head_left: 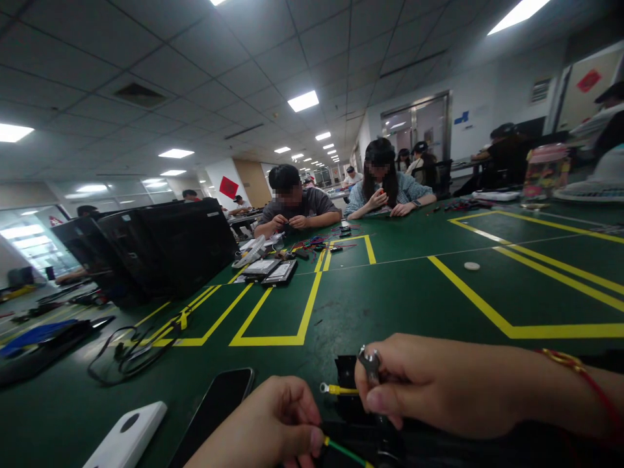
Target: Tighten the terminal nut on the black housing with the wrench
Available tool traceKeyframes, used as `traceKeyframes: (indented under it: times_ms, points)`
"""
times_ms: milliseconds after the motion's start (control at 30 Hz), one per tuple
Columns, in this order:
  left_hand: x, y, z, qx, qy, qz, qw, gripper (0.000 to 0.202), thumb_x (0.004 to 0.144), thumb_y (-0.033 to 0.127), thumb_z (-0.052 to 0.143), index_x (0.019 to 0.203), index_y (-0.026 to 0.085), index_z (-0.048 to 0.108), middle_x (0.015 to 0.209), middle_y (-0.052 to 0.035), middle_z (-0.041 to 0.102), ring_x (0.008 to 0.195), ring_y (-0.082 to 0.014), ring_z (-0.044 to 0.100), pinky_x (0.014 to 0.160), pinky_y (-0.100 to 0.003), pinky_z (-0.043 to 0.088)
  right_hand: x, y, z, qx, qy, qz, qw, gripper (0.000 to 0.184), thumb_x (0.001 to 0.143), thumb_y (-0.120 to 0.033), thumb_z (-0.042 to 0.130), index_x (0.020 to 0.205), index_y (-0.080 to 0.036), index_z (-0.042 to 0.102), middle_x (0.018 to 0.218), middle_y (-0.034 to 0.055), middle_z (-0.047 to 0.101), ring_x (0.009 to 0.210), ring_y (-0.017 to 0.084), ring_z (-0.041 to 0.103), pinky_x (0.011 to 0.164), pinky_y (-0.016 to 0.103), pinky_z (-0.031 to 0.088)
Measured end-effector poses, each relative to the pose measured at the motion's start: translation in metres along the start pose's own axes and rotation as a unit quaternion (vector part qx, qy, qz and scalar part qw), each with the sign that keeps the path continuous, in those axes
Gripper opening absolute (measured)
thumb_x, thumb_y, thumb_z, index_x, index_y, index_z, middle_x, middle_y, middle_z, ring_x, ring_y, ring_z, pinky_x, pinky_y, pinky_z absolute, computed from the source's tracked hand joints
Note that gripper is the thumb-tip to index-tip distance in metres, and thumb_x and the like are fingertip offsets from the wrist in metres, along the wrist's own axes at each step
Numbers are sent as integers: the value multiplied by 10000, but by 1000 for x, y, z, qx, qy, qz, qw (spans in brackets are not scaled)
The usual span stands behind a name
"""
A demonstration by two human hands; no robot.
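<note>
My right hand is closed round an open-end wrench, its jaws pointing up past my fingers. At the lower middle, my left hand pinches a green wire with yellow ends between thumb and fingers. A metal ring terminal on a yellow-sleeved lead sticks out to the left of my right hand; whether the fingers touch it I cannot tell. Under both hands lies a dark black part, mostly hidden by the hands and cut off at the bottom edge.
A black phone and a white device lie left of my hands. Beyond are a coiled black cable, hard drives, loose wires and black computer cases. Two people sit across the green table.
</note>
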State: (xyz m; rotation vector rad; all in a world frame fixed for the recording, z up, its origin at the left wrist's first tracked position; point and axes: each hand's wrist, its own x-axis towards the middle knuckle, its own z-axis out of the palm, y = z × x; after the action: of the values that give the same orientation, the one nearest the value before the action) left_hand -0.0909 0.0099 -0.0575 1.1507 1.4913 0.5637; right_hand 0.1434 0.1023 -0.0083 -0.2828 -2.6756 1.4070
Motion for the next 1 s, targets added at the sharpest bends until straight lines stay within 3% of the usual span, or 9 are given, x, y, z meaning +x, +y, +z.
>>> traceKeyframes:
  times_ms: [367, 567, 1000]
  points:
    - [4, -4, 3, 5, 5, 2, 1000, 134, 662, 102, 620, 771, 134, 548, 570, 57, 633, 460, -56, 571, 466, -189, 424, 3, -2, 12, -96, -13, 8, 995, 201, 901, 60, 594, 933, -137, 571, 780, -57, 508, 701, 98, 485, 541, 147, 241]
    - [6, -5, 4, 2, 1, 1, 1000, 202, 679, 79, 631, 842, 140, 527, 568, 70, 641, 436, -44, 562, 434, -161, 411, 4, 6, 16, -120, -16, -1, 993, 189, 910, 21, 639, 923, -152, 565, 783, -65, 503, 690, 103, 474, 546, 156, 230]
    - [7, -16, -1, 23, -8, -17, 1000, 150, 670, 93, 621, 810, 132, 583, 595, 47, 665, 457, -54, 570, 432, -159, 385, 4, 11, 21, -118, -2, -5, 993, 172, 933, -25, 680, 948, -156, 569, 786, -63, 499, 703, 100, 481, 534, 168, 220]
